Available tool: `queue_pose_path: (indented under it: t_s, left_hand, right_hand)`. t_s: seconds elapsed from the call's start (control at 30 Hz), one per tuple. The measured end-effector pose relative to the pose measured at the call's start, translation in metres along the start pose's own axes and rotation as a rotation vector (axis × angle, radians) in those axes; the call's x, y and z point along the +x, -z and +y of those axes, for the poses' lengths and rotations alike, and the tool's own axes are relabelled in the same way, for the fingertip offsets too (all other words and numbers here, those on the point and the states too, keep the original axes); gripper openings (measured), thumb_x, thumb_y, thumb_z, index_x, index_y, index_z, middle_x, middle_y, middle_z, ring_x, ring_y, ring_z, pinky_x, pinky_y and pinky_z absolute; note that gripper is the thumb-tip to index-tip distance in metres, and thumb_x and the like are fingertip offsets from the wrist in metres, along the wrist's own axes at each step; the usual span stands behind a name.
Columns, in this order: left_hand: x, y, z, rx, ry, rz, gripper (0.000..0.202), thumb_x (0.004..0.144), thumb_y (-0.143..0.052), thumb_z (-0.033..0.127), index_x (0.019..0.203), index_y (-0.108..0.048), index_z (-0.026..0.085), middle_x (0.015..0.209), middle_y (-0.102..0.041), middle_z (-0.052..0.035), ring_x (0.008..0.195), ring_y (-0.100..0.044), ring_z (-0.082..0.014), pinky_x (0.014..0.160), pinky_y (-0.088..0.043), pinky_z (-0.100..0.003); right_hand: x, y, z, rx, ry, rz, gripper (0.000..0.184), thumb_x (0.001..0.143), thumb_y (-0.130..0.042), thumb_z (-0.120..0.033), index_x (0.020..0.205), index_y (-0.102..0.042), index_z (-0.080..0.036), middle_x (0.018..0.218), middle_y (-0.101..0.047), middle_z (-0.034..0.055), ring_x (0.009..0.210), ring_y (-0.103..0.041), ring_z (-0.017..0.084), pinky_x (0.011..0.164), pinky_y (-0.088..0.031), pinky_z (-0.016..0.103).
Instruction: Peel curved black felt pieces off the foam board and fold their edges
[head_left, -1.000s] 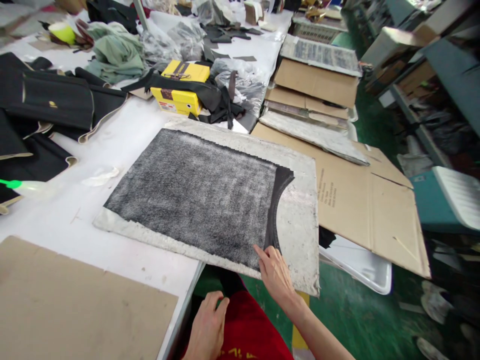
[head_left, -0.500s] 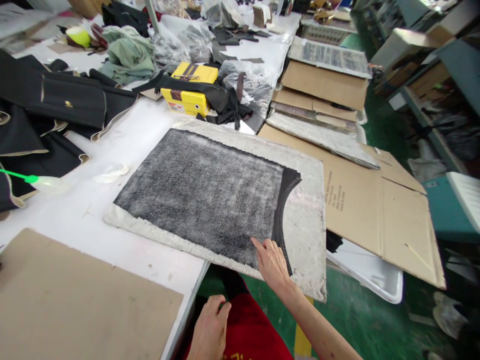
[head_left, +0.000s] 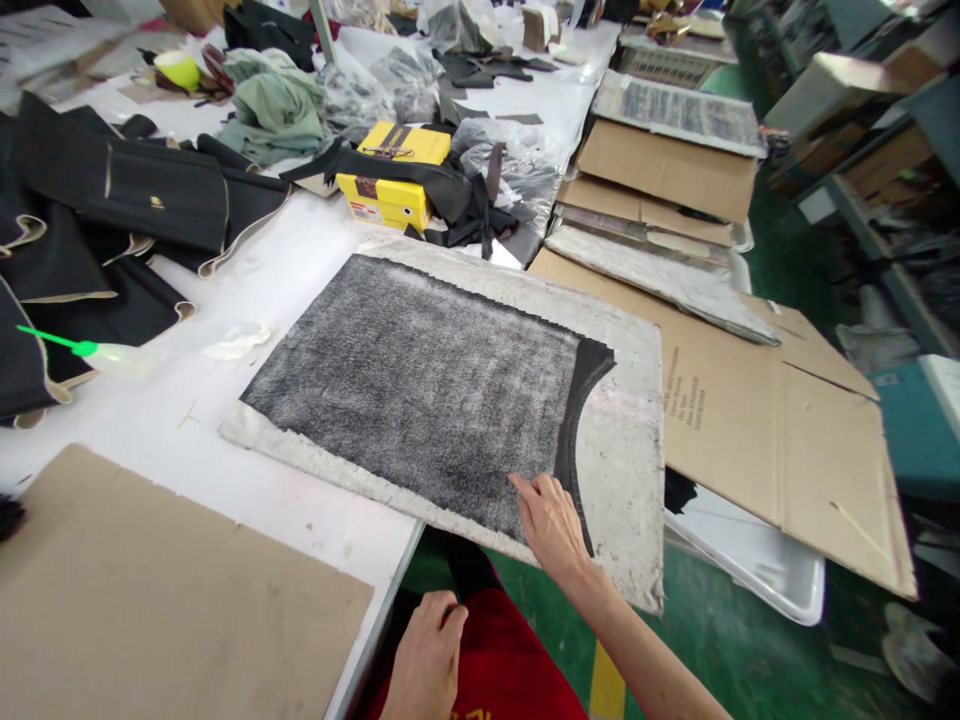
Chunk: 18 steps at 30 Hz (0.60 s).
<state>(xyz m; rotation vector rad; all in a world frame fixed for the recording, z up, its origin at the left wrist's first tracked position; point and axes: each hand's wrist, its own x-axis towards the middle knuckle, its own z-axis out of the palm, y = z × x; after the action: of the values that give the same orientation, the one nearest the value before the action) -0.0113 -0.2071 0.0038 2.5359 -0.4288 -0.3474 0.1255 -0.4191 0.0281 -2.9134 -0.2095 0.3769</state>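
A crusted grey-white board (head_left: 622,440) lies on the white table (head_left: 247,280), overhanging its near edge. Most of it is smeared dark grey-black. A curved black strip (head_left: 581,400) lies at the right end of the dark patch. My right hand (head_left: 551,525) rests on the board's near edge, fingers bent down at the strip's lower end; I cannot see anything gripped in them. My left hand (head_left: 427,655) rests loosely curled on my red-clothed lap below the table edge, holding nothing visible.
A brown cardboard sheet (head_left: 150,600) lies at the near left. Black fabric pieces (head_left: 112,210) and a green-tipped squeeze bottle (head_left: 97,352) lie at left. A yellow box (head_left: 390,185) stands behind the board. Flattened cartons (head_left: 765,410) and more crusted boards are stacked at right.
The view has shifted slightly, so everything sits further right. My right hand has slid a little up and left along the board's near edge. My left hand stays on my lap.
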Motion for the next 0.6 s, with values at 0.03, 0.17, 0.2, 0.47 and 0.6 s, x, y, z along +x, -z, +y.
queue_pose_path:
  t_s: [0.03, 0.17, 0.2, 0.47, 0.6]
  left_hand:
    - [0.0, -0.001, 0.0, -0.003, 0.004, 0.0, 0.032, 0.084, -0.035, 0.001, 0.096, -0.06, 0.018, 0.098, -0.058, -0.0089, 0.09, -0.059, -0.0194, 0.076, -0.054, -0.03]
    - [-0.001, -0.003, -0.002, -0.025, 0.027, 0.0, 0.03, 0.085, -0.037, 0.002, 0.095, -0.06, 0.019, 0.097, -0.058, -0.008, 0.089, -0.059, -0.0196, 0.076, -0.053, -0.03]
    - [-0.002, -0.004, -0.002, -0.029, 0.032, -0.002, 0.03, 0.084, -0.038, 0.002, 0.096, -0.06, 0.019, 0.098, -0.058, -0.0078, 0.089, -0.059, -0.0196, 0.076, -0.053, -0.03]
    - [-0.002, -0.002, -0.003, -0.033, 0.044, 0.015, 0.031, 0.083, -0.037, 0.001, 0.095, -0.06, 0.018, 0.095, -0.057, -0.0078, 0.087, -0.059, -0.0198, 0.074, -0.053, -0.03]
    - [-0.003, -0.004, -0.004, -0.048, 0.048, 0.033, 0.032, 0.082, -0.037, 0.0, 0.095, -0.059, 0.019, 0.095, -0.057, -0.0073, 0.086, -0.059, -0.0193, 0.074, -0.052, -0.029]
  right_hand:
    - [0.002, 0.001, -0.002, 0.0, 0.006, 0.001, 0.039, 0.094, -0.042, -0.014, 0.129, -0.053, -0.027, 0.094, -0.051, 0.0059, 0.09, -0.047, 0.02, 0.076, -0.036, 0.03]
    - [0.011, 0.001, -0.009, -0.027, 0.046, -0.006, 0.044, 0.093, -0.041, -0.012, 0.133, -0.049, -0.029, 0.093, -0.05, 0.0061, 0.089, -0.047, 0.02, 0.076, -0.035, 0.03]
    - [0.014, 0.0, -0.011, -0.035, 0.055, -0.008, 0.045, 0.093, -0.041, -0.011, 0.133, -0.048, -0.029, 0.093, -0.05, 0.0062, 0.089, -0.047, 0.021, 0.076, -0.034, 0.031]
    - [0.024, -0.003, -0.015, -0.064, 0.089, -0.016, 0.047, 0.091, -0.042, -0.009, 0.133, -0.049, -0.03, 0.093, -0.051, 0.0064, 0.087, -0.046, 0.022, 0.074, -0.032, 0.033]
    - [0.025, -0.001, -0.015, -0.072, 0.092, -0.014, 0.045, 0.091, -0.043, -0.009, 0.131, -0.051, -0.029, 0.093, -0.051, 0.0061, 0.088, -0.047, 0.021, 0.074, -0.032, 0.032]
